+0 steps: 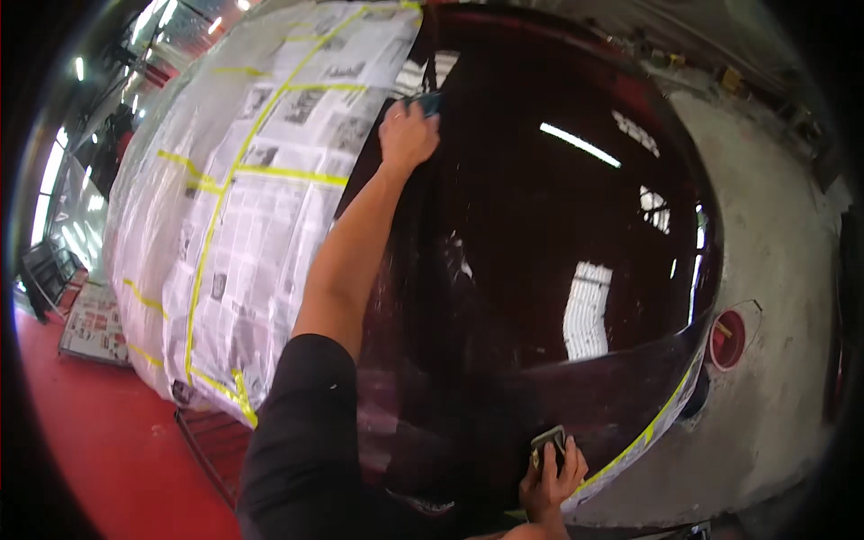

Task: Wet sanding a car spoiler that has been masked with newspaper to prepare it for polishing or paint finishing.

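Observation:
A glossy dark maroon car panel (pixel 522 216) lies below me, wet-looking and dull in its nearer part. My left hand (pixel 409 135) reaches far across it, fingers closed over a dark teal cloth-like pad (pixel 430 103) pressed on the panel beside the newspaper masking. Near the panel's front right edge, my right hand (pixel 551 477) grips a small dark sanding block (pixel 547 441) with a pale rim. Part of each held thing is hidden by fingers.
Newspaper masking (pixel 270 216) with yellow tape and clear plastic film covers the car's left side. A red bucket (pixel 731 340) with a wire handle stands on the grey floor (pixel 774 243) at right. The floor at left is red (pixel 99 423), with a dark metal rack (pixel 209 450).

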Motion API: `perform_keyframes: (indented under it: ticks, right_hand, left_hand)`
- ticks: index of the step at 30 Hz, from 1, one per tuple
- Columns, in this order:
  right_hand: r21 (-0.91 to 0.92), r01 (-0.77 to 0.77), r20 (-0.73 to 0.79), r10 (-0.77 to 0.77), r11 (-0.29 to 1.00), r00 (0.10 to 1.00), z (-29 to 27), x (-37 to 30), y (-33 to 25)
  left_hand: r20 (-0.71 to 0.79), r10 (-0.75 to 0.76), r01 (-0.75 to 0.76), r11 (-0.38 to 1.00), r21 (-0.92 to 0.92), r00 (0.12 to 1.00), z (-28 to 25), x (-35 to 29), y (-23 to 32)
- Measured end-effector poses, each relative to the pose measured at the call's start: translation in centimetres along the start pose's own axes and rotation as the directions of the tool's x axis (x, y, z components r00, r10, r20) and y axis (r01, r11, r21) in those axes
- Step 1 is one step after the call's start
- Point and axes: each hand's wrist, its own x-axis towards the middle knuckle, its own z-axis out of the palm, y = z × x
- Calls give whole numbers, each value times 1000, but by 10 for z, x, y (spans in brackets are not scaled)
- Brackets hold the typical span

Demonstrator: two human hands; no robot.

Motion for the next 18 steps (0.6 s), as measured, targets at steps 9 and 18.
perform_keyframes:
  ticks: [9,18]
  right_hand:
    - [-52,22,6,-22,998,1000,1,3,-4]
    - [-7,114,7,-114,993,993,4,-1,-4]
  left_hand:
    - [325,305,-150,893,-424,895,-173,-252,198]
    - [498,330,-22,849,-527,802,-284,-354,156]
